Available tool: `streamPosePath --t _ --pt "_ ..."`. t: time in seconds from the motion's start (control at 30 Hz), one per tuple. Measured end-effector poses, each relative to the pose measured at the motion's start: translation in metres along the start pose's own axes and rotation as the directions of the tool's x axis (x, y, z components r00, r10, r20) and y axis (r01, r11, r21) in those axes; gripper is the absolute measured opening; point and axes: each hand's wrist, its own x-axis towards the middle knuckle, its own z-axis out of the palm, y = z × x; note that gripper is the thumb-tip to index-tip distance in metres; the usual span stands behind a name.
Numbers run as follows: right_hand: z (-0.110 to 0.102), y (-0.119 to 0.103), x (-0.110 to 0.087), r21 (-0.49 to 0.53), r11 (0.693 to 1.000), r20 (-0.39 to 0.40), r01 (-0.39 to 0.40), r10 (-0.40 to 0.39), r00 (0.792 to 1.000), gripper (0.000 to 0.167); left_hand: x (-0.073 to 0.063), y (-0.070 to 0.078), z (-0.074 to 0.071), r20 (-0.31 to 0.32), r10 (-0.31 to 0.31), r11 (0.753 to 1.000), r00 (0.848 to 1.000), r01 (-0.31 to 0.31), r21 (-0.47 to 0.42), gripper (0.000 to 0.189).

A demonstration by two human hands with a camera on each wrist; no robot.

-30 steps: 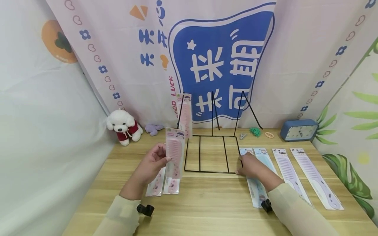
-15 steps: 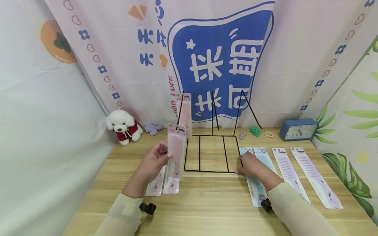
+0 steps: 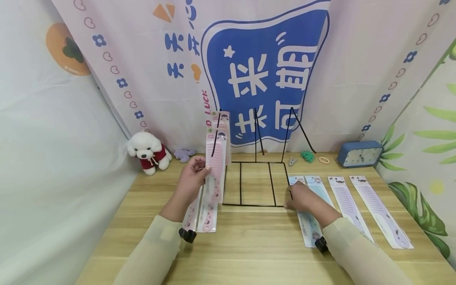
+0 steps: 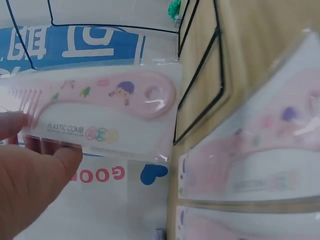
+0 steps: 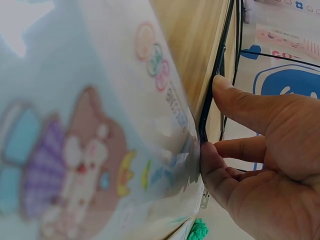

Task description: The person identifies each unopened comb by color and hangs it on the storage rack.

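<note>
My left hand (image 3: 190,178) pinches a packaged pink comb (image 3: 218,174) by its edge, upright at the left side of a black wire rack (image 3: 256,205). One prong of the rack runs through the top of this pack and shows across its front. Behind it hangs another packaged pink comb (image 3: 226,118), mostly covered. In the left wrist view, thumb and fingers hold the comb pack (image 4: 120,95) at its toothed part. My right hand (image 3: 301,198) grips the rack's front right corner between thumb and fingers, beside a blue comb pack (image 5: 100,150).
Two packaged pink combs (image 3: 207,221) lie below the left hand. Blue comb packs (image 3: 308,233) and purple comb packs (image 3: 381,213) lie at right. Along the back stand a plush dog (image 3: 144,148), a purple toy (image 3: 184,154), a green scrunchie (image 3: 307,156) and a blue clock (image 3: 360,153).
The left hand has moved up, away and slightly right with the pink comb pack, whose top has slid back along the prong. The right hand stays on the rack.
</note>
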Motion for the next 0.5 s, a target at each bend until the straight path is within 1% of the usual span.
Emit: streamPosePath --t 0.17,0.27,0.4,0.5 --pt "-0.002 0.0 0.001 -0.008 1.0 0.009 -0.002 0.002 1.0 0.065 0.027 0.003 0.006 -0.061 -0.017 0.999 0.998 0.018 0.027 0.022" --pt "-0.003 -0.001 0.002 -0.005 1.0 0.014 -0.008 0.008 1.0 0.064 0.039 0.004 0.008 -0.079 0.002 0.999 0.997 0.002 0.047 0.021" --pt "-0.003 -0.002 0.001 -0.006 1.0 0.017 -0.009 0.009 1.0 0.064 0.048 0.006 0.011 -0.088 0.016 0.998 0.996 -0.01 0.063 0.018" --pt "-0.003 -0.003 0.001 -0.01 1.0 0.015 -0.004 0.005 1.0 0.064 0.052 0.008 0.013 -0.092 0.005 0.998 0.996 0.0 0.055 0.017"
